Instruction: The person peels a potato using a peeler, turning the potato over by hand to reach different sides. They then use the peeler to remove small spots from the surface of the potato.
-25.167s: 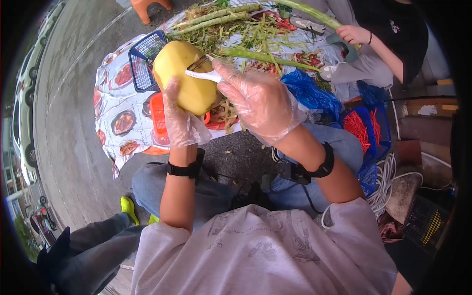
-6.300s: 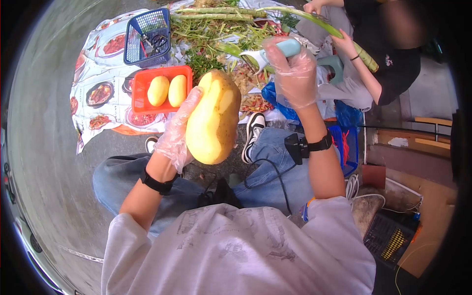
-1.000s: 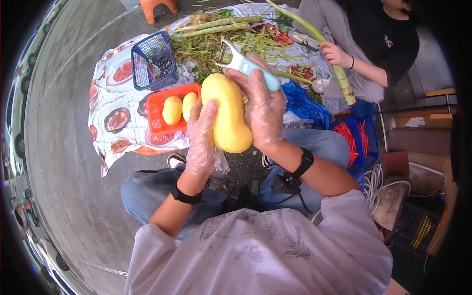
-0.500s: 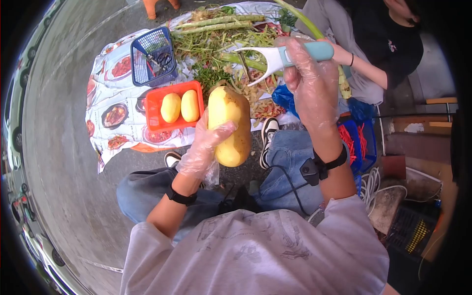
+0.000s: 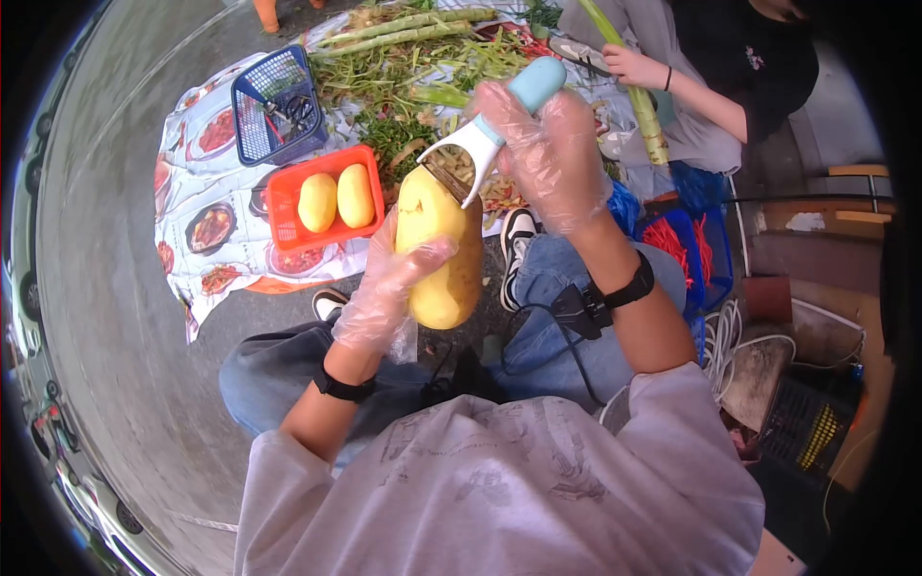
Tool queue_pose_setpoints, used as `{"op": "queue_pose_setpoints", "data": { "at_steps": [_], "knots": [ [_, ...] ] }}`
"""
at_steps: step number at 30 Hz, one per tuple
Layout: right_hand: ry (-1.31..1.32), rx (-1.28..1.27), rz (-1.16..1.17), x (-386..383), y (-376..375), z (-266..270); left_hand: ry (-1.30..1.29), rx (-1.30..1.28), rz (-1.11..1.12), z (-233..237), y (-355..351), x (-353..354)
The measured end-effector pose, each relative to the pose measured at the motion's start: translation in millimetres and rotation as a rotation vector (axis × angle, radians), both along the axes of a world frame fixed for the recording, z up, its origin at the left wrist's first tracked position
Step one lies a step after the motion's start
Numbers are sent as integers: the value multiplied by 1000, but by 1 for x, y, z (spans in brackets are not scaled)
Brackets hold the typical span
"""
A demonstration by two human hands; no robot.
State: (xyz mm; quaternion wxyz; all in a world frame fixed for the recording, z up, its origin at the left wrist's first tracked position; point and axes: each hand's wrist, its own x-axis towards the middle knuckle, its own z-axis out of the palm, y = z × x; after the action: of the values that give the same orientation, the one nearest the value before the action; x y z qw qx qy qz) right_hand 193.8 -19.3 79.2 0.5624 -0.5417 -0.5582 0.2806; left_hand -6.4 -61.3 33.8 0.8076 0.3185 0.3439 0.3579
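Note:
In my gloved left hand [image 5: 376, 288] is a large potato [image 5: 444, 259], held upright with the thumb across its front. Its left and front sides are pale yellow and peeled, while brown skin shows on the right. My gloved right hand [image 5: 559, 161] grips the pale blue handle of a white peeler [image 5: 484, 136]. The peeler's blade lies at the potato's top end; whether it touches is hard to tell. Two peeled potatoes [image 5: 317, 203] lie in a red basket [image 5: 305, 242] beyond my left hand.
A blue basket [image 5: 281, 146] with dark tools stands on the printed cloth [image 5: 187, 182]. Heaped vegetable peelings [image 5: 384, 72] and long green stalks [image 5: 408, 34] lie behind. At the right, another person's hand [image 5: 634, 67] holds a green stalk [image 5: 649, 120]. Red strips [image 5: 665, 240] fill a blue container.
My right hand has brought the peeler down and left onto or near the potato's top, turning its head downward. The other person's hand and stalk have become more visible.

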Motion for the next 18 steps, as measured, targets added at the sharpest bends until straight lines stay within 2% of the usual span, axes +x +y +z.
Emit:
{"op": "queue_pose_setpoints", "data": {
  "at_steps": [1, 3, 5, 9, 12, 13, 15, 18],
  "knots": [
    [1, -1, -6, 10, 8, -16, 1, -1, -6, 2, -1, -2],
    [-483, -124, -186, 33, 23, -40, 26, 37, 18, 7, -5, -7],
    [-559, -196, -197, 42, 23, -41, 48, 97, -10, 10, -3, -13],
    [-397, 12, -142, 35, 25, -24, -12, 45, 86, 9, -4, -22],
    [-338, 32, -165, 32, 19, -9, 161, 304, 1, 5, 4, -23],
    [-338, 32, -167, 27, 15, 1, 161, 305, -1, 3, 5, -23],
    [315, -67, 49, 9, 0, 25, 212, 443, -22, -7, 6, -23],
    [362, -112, 79, -8, -13, 33, 225, 374, -32, -6, 4, -20]
  ]
}}
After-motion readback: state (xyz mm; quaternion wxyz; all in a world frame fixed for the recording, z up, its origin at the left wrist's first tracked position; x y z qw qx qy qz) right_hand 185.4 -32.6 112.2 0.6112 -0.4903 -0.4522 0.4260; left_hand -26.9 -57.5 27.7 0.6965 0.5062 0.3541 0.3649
